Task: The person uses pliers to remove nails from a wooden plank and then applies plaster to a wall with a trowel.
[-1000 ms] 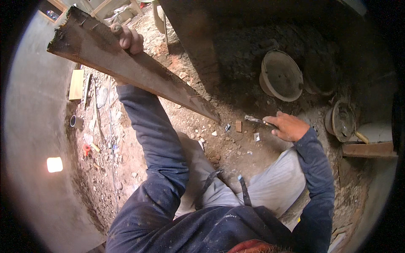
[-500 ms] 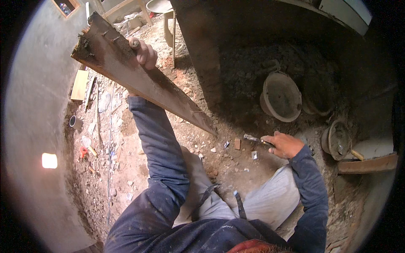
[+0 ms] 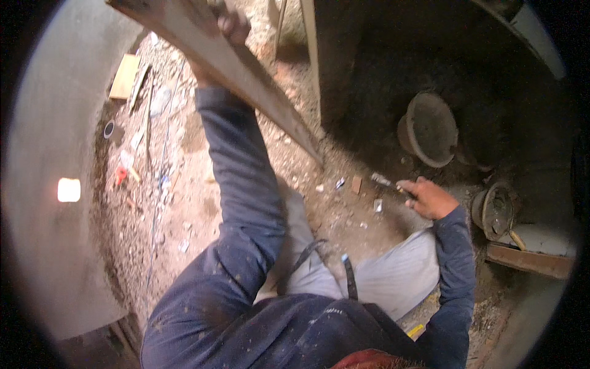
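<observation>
A long wooden plank point(image 3: 184, 34) slants across the upper left, its far end cut off by the picture's edge. My left hand point(image 3: 233, 26) grips it near that end, with fingers curled over the edge. The plank's narrow near end points down at the rubble floor in front of me. Over my right thigh, my right hand point(image 3: 433, 200) is closed around a short hand tool point(image 3: 382, 179) with a mottled grey end and a dark handle. The tool's exact kind is unclear. It is apart from the plank.
Two round tubs point(image 3: 430, 130) point(image 3: 493, 212) stand to the right, in and beside a dark recess. A board point(image 3: 531, 261) lies near the lower one. On the left, a pale wood piece point(image 3: 125, 76) and a short pipe point(image 3: 110, 130) lie along the grey wall point(image 3: 55, 123).
The plank and my left hand have shifted up in the picture, and the plank's far end has left view. My right hand still holds the tool. The whole view has tilted slightly.
</observation>
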Motion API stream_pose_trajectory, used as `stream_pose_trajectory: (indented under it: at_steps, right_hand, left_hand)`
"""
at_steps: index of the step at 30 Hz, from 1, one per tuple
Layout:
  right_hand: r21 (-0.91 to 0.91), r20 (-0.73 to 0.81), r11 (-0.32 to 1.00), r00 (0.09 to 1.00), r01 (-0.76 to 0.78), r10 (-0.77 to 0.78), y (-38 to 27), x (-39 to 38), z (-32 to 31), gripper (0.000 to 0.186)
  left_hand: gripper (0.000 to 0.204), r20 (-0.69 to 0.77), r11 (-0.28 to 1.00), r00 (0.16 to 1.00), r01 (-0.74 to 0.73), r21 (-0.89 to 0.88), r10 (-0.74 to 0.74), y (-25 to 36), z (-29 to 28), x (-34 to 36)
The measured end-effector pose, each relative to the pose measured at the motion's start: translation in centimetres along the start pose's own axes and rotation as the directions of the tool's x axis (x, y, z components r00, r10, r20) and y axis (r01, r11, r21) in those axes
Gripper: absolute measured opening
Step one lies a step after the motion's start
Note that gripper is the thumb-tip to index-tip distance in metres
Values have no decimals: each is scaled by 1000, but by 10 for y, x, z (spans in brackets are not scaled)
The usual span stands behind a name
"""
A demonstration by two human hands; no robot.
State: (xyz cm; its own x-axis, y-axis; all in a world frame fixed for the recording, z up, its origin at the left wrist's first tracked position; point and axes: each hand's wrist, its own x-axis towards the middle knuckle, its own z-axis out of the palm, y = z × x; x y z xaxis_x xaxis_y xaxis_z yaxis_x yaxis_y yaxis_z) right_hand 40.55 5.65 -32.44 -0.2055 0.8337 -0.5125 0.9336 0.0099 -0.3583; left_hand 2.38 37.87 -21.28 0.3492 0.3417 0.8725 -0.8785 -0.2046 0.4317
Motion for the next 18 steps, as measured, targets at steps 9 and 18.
stream_pose_trajectory:
  at_steps: [9, 18]
  right_hand:
    - [2, 6, 998, 998, -67, 67, -6, -2, -3, 55]
    - [27, 44, 1000, 999, 7, -8, -2, 7, -6, 57]
  left_hand:
    - [41, -233, 821, 959, -1, 571, 163, 65, 67, 20]
    - [64, -210, 104, 764, 185, 977, 610, 134, -26, 16]
